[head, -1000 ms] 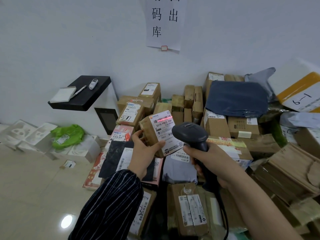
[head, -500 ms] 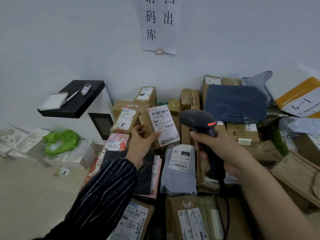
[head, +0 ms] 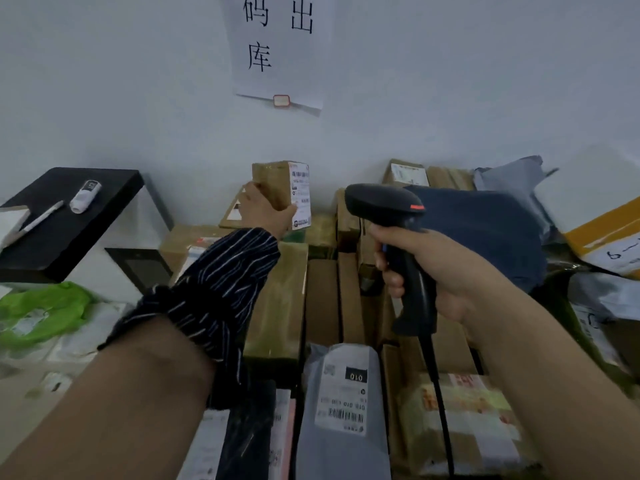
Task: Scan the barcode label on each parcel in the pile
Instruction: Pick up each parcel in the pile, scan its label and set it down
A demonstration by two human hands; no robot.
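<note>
My left hand (head: 265,211) grips a small brown cardboard parcel (head: 277,183) with a white barcode label on its right face, held far out near the wall above the back of the pile. My right hand (head: 429,261) is shut around the handle of a black barcode scanner (head: 384,204), its head pointing left, to the right of the parcel and apart from it. No red scan line shows. Below lies the pile of brown boxes (head: 277,306) and a grey mailer bag (head: 341,403) with a barcode label.
A black shelf (head: 65,223) with a pen and a small white device stands at the left over a white unit. A green bag (head: 41,311) lies lower left. A dark blue bag (head: 485,230) and a yellow-white box (head: 609,244) sit at the right. A paper sign (head: 280,50) hangs on the wall.
My left hand has carried the small parcel away from the scanner, up and back toward the wall. The red scan line on its label is gone. The scanner has stayed roughly in place.
</note>
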